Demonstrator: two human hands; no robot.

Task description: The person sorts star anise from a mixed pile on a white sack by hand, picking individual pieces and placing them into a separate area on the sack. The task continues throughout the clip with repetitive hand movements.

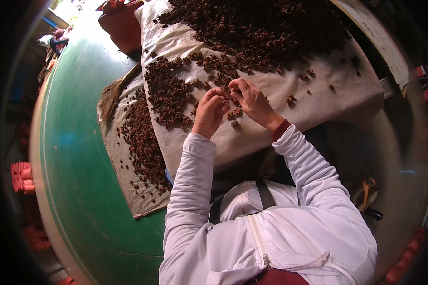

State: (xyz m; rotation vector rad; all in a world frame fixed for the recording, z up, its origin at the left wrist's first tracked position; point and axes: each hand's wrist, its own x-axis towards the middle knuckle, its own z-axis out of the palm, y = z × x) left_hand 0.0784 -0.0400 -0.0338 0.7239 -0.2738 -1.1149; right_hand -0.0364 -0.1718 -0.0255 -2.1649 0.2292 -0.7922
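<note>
A large dark heap of dried star anise (264, 32) lies on a table covered with a pale plastic sheet (306, 110), and a smaller spread of it reaches down the left side. Over the sheet's near part, my left hand (210, 110) and my right hand (251, 101) are raised close together, fingertips nearly meeting. Something small and dark shows between the fingertips, probably a piece of star anise; which hand grips it is hard to tell. A few loose star anise pods (234, 123) lie just below my hands.
Left of the table, a lower sheet (117, 156) on the green floor (78, 149) bears more star anise and a straw broom (112, 94). A red sack (123, 26) stands at the upper left. People (51, 41) are far off. Red stacked goods (22, 177) line the left edge.
</note>
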